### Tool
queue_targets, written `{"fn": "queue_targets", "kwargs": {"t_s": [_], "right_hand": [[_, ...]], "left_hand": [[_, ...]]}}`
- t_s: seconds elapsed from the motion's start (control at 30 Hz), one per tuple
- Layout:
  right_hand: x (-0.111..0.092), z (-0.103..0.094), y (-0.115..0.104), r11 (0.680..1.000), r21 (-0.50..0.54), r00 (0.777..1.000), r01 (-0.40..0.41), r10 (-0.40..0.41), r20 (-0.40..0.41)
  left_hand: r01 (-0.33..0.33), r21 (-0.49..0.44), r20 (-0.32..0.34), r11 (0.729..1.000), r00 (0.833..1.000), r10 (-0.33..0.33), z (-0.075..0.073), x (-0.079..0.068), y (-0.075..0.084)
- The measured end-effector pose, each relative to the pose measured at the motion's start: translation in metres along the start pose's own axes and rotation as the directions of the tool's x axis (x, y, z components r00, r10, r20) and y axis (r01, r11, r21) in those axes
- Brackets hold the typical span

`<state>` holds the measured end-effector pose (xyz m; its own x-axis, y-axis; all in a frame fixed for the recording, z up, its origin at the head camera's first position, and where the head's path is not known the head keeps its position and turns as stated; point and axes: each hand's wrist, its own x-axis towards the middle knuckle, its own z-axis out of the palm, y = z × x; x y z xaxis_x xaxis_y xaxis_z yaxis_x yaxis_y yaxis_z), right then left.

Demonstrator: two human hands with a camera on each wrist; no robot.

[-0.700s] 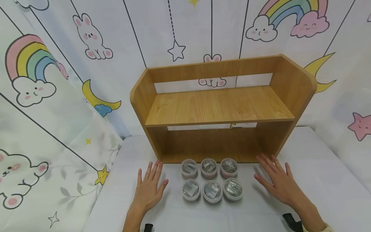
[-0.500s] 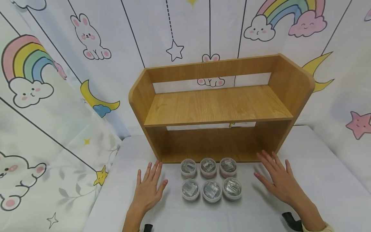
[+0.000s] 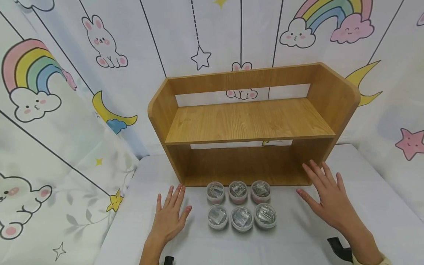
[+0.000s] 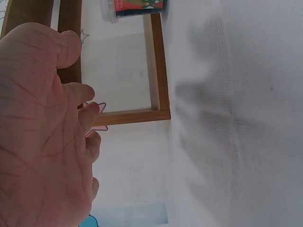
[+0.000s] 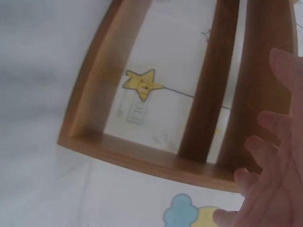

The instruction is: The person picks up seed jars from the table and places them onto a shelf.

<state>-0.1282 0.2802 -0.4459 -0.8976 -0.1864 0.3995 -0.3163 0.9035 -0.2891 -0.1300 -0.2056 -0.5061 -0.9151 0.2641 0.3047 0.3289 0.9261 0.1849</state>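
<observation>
Several small round lidded tubs (image 3: 241, 218) stand in two rows on the white tablecloth, with something silvery showing under their clear lids. To their left my left hand (image 3: 170, 215) has its fingers spread and holds nothing. Part of one tub (image 4: 138, 5) with a red and green label shows at the top of the left wrist view. My right hand (image 3: 332, 200), also spread and holding nothing, is raised over the cloth near the lower right corner of the wooden shelf (image 3: 251, 119). Whether its fingertips touch the shelf, I cannot tell.
The two-level shelf stands at the back of the table, just behind the tubs. Behind it hangs a white cloth printed with rabbits, rainbows (image 3: 334, 16) and stars. Black straps (image 3: 339, 250) show near both wrists.
My right hand has moved to the right and forward, towards the shelf's right side. The left hand and the tubs stay in place.
</observation>
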Motion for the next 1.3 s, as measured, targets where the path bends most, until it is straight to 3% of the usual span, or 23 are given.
{"fn": "queue_targets", "kwargs": {"t_s": [0.77,1.3], "right_hand": [[0.024,-0.045,-0.01,0.999,-0.051,0.993,0.02,-0.026,-0.112],[0.046,-0.076,-0.02,0.998,-0.043,0.977,0.048,-0.055,-0.206]], "left_hand": [[-0.013,-0.006,-0.009,1.0,1.0,0.012,-0.003,0.001,0.003],[-0.004,-0.021,0.009,1.0,1.0,0.004,0.0,0.001,0.002]]}}
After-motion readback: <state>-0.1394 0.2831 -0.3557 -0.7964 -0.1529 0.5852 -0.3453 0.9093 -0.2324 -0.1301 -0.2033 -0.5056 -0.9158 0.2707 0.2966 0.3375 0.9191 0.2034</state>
